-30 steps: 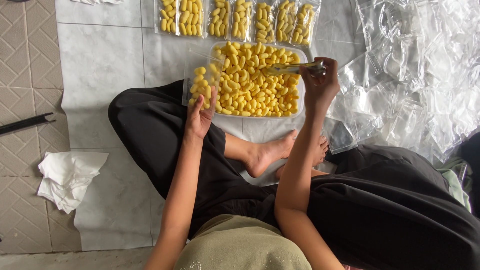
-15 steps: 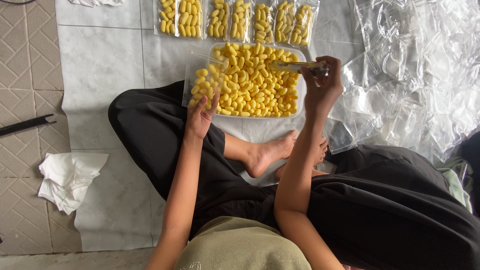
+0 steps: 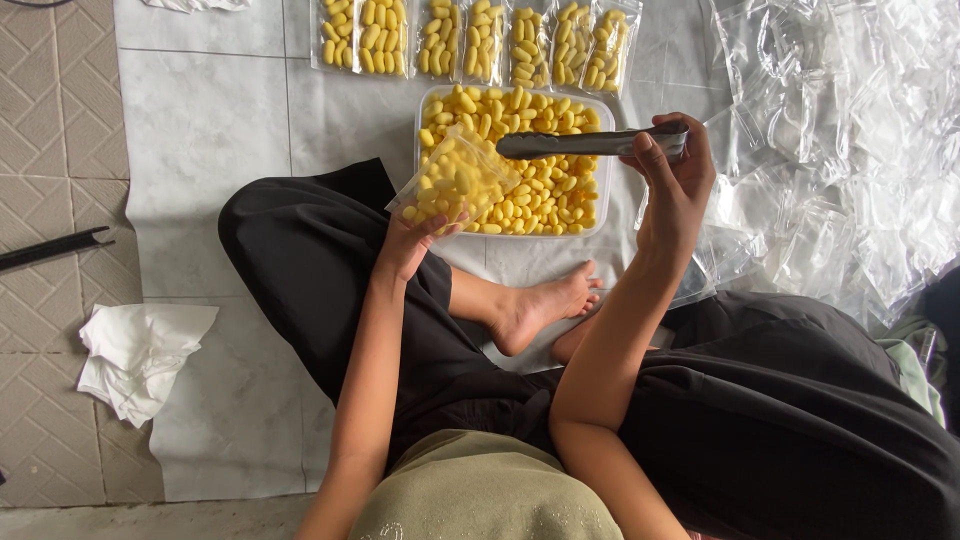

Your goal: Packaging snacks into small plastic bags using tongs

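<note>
The small clear bag (image 3: pixel 457 185), packed with yellow snack pieces, sits tilted in the left hand (image 3: pixel 408 245), whose fingers pinch its lower edge from beneath; the bag hangs over the near left corner of the clear tray (image 3: pixel 598 222) of the same yellow pieces. Across the tray, the right hand (image 3: pixel 675 185) has its fingers closed round the handle end of metal tongs (image 3: pixel 590 143), which lie level above the tray with their tips pointing toward the bag. Beyond both hands, a row of filled bags (image 3: pixel 470 38) lines the far edge of the pale sheet (image 3: pixel 200 120). Past the right hand lies a heap of empty clear bags (image 3: pixel 850 120). Well off beyond the left hand, a crumpled white tissue (image 3: pixel 140 355) rests on the tiled floor (image 3: pixel 50 150).
</note>
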